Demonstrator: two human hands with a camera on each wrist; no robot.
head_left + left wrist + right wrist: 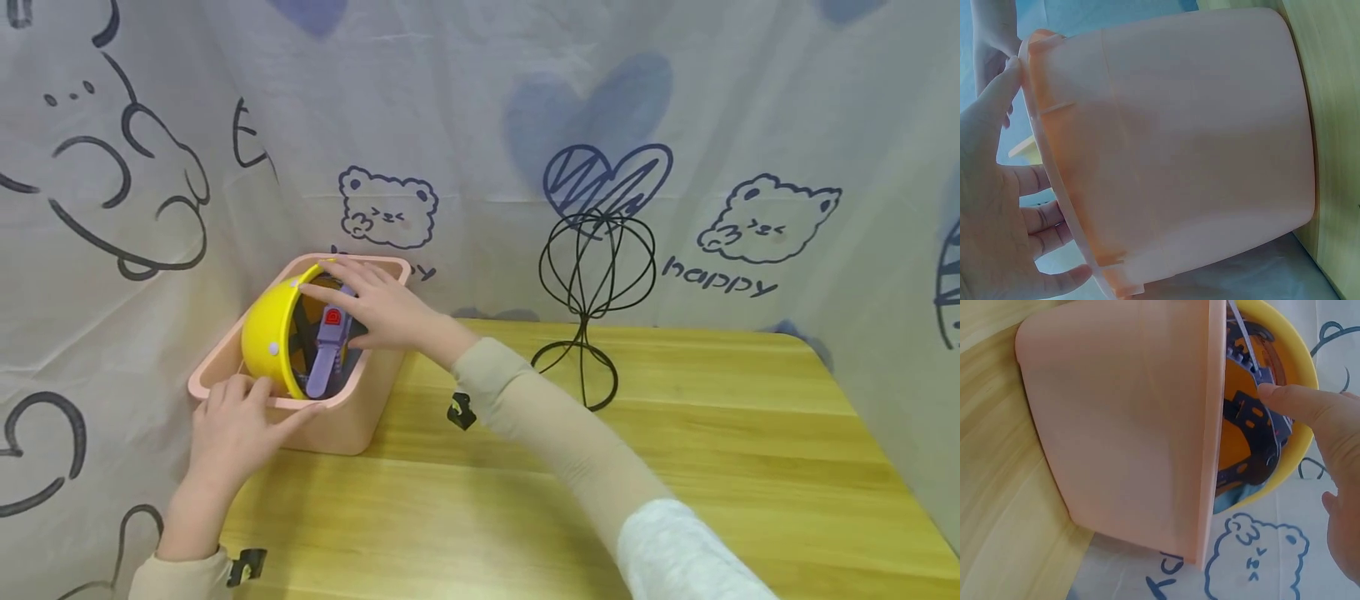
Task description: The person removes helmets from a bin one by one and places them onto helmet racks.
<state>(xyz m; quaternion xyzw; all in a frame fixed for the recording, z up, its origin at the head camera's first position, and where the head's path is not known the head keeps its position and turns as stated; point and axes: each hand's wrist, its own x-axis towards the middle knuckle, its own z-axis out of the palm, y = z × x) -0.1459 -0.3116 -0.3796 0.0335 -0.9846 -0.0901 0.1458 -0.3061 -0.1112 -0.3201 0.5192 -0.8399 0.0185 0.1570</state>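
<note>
A yellow hard hat (266,337) sits tilted on its side in a pink plastic bin (352,425), its open underside facing right. Its dark inner harness (1254,425) and a lilac strap (324,358) with a red mark show inside. My left hand (232,421) holds the bin's near rim, fingers over the edge and thumb outside; its fingertips are partly hidden behind the rim in the left wrist view. My right hand (386,304) lies over the hat's opening, outstretched fingers touching its upper rim. One digit reaches the harness strap in the right wrist view.
A black wire stand with a round cage top (585,317) stands on the wooden table (675,467) right of the bin. A white cloth with drawings (465,125) hangs behind and along the sides, close to the bin's left.
</note>
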